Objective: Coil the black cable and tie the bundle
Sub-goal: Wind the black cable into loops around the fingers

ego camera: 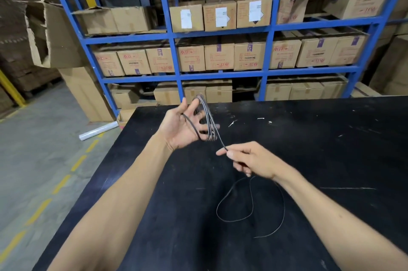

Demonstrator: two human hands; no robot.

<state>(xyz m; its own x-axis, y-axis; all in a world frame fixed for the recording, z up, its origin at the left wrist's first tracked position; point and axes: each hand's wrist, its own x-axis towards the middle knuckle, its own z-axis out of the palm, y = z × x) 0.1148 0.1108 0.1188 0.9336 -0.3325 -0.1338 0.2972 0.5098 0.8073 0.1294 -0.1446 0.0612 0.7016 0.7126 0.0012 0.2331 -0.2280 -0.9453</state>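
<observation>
I see my left hand point(181, 127) raised with fingers spread, several loops of the black cable point(207, 120) wrapped around them. My right hand point(249, 160) pinches the cable between thumb and forefinger, the loose tail lying curled on the black table point(331, 149).

The left hand's point(181, 126) fingers point(208, 126) are smeared by motion, and so are the cable point(207, 120) loops around them; how many turns there are cannot be counted. Inside the right hand point(249, 160) the cable is hidden between pinch and palm. At 5 o'clock the slack passes behind the right wrist, and its loose end fades against the dark worktop point(331, 149). Both forearms are cut off by the bottom edge. The worktop runs out of view at 3 and 6 o'clock. Print on the boxes point(218, 16) at 12 o'clock is too small to read.
</observation>
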